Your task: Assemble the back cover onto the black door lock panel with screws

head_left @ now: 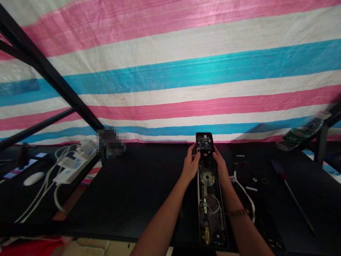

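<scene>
A long dark electronic door lock panel (204,193) lies lengthwise in front of me, its inner side facing up. Inside it show a round metal part, thin wires and a brass-coloured piece at the near end. A circuit board (204,142) sits at its far end. My left hand (190,166) grips the panel's left edge just below the board, thumb on top. Opposite it, my right hand (221,167) holds the right edge, its thumb also near the board. Some of the fingers are hidden beneath the casing.
A screwdriver (294,193) lies on the black table at right. Between it and my right arm are a white cable (246,192) and several small dark parts. A plastic bottle (301,133) rests at the back right. At left are a power strip (73,169) and a white mouse (33,178).
</scene>
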`<action>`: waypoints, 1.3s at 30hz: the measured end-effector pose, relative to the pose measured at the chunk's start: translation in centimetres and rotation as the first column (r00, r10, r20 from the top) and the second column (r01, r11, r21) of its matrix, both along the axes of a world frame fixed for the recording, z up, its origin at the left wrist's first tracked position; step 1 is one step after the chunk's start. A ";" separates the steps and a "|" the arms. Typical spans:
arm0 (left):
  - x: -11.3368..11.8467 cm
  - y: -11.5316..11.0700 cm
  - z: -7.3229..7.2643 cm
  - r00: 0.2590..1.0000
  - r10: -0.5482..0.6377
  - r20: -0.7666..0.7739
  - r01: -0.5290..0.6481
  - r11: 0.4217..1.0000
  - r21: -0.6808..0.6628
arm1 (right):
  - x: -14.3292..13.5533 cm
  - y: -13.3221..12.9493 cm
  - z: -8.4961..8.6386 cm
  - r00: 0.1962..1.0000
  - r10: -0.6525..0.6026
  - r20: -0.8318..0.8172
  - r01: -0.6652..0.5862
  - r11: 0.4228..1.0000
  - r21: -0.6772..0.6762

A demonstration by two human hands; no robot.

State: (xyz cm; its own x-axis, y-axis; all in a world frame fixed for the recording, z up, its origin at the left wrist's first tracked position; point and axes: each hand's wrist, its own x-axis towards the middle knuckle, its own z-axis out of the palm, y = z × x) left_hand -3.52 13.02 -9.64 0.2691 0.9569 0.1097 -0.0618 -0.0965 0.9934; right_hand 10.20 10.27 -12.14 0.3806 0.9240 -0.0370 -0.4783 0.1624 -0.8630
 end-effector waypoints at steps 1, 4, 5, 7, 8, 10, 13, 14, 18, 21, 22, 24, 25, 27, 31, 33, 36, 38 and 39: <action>0.0 0.0 0.1 1.000 -0.002 -0.002 0.002 1.000 0.000 | 0.0 0.0 0.0 1.000 0.001 -0.005 -0.001 1.000 0.001; 0.0 -0.1 0.3 1.000 0.000 -0.011 0.000 1.000 0.000 | -0.1 -0.1 0.2 1.000 -0.003 -0.015 0.003 1.000 0.008; 0.0 -0.1 0.4 1.000 0.002 -0.013 -0.002 1.000 0.000 | -0.2 -0.1 0.2 1.000 -0.007 -0.017 0.007 1.000 0.007; 0.0 -0.2 0.4 1.000 0.005 -0.013 -0.005 1.000 0.002 | -0.2 -0.1 0.3 1.000 -0.012 -0.019 0.012 1.000 0.004; 0.0 -0.2 0.4 1.000 0.005 -0.013 -0.005 1.000 0.002 | -0.3 -0.1 0.3 1.000 -0.012 -0.021 0.012 1.000 0.002; 0.0 -0.1 0.4 1.000 0.005 -0.014 -0.004 1.000 0.000 | -0.3 -0.1 0.3 1.000 -0.009 -0.028 0.009 1.000 0.001; 0.0 -0.1 0.3 1.000 0.004 -0.010 -0.004 1.000 -0.001 | -0.3 -0.1 0.3 1.000 -0.011 -0.022 0.011 1.000 0.006; 0.0 -0.1 0.3 1.000 0.004 -0.009 -0.004 1.000 0.001 | -0.2 -0.1 0.3 1.000 -0.009 -0.017 0.009 1.000 0.008; 0.0 0.0 0.2 1.000 0.006 -0.017 -0.006 1.000 0.000 | -0.2 0.0 0.1 1.000 -0.007 -0.014 0.007 1.000 0.015; 0.0 0.0 0.0 1.000 0.010 -0.025 -0.010 1.000 -0.005 | -0.2 0.1 -0.1 1.000 -0.013 -0.025 0.013 1.000 0.023; 0.0 0.0 0.0 1.000 0.009 -0.023 -0.010 1.000 -0.007 | -0.2 0.1 -0.1 0.999 -0.014 -0.030 0.015 1.000 0.022; 0.1 0.0 0.0 1.000 0.005 -0.008 -0.005 1.000 -0.011 | -0.2 0.1 0.0 0.999 -0.021 -0.031 0.022 1.000 0.015; 0.1 -0.1 0.1 1.000 0.002 0.000 -0.002 1.000 -0.010 | -0.2 0.1 0.0 0.999 -0.023 -0.027 0.023 1.000 0.012; 0.1 -0.1 0.2 1.000 0.000 0.007 0.000 1.000 -0.007 | -0.2 0.0 0.2 1.000 -0.020 -0.021 0.020 1.000 0.010; 0.1 -0.2 0.4 1.000 0.000 0.013 0.000 1.000 -0.002 | -0.3 -0.1 0.4 0.999 -0.015 -0.030 0.016 1.000 0.010; 0.1 -0.2 0.4 1.000 0.001 0.020 -0.001 1.000 -0.002 | -0.3 -0.1 0.3 1.000 -0.015 -0.024 0.015 1.000 0.011; 0.1 -0.2 0.3 1.000 -0.002 0.022 0.002 1.000 -0.006 | -0.1 0.0 0.1 1.000 -0.011 -0.020 0.011 1.000 0.012; 0.1 -0.2 0.3 1.000 -0.002 0.015 0.002 1.000 -0.005 | -0.1 0.1 -0.2 1.000 -0.010 -0.027 0.010 1.000 0.013; 0.1 -0.2 0.3 1.000 0.001 0.010 -0.001 1.000 -0.001 | 0.0 0.2 -0.3 0.999 -0.009 -0.030 0.010 1.000 0.013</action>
